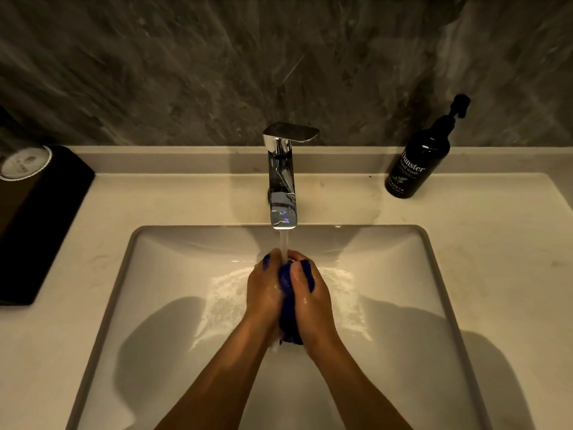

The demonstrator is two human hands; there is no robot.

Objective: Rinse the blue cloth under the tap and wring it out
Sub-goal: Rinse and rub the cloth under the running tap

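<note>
I have the blue cloth [286,293] bunched between my left hand [265,290] and right hand [310,294], fingers clenched around it, right under the tap [283,193] stream over the sink [434,259]. I judge rinsing underway; the final wring-out, clear of the water, remains.

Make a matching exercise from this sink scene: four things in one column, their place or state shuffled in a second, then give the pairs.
Things:
1. blue cloth
2. tap
3. hand wash bottle
4. black box

Place or state:
A. on the counter at the far left
B. running, stream falling into the basin
C. bunched between the left hand and right hand
D. standing on the counter right of the tap

Pairs: 1-C, 2-B, 3-D, 4-A
</note>
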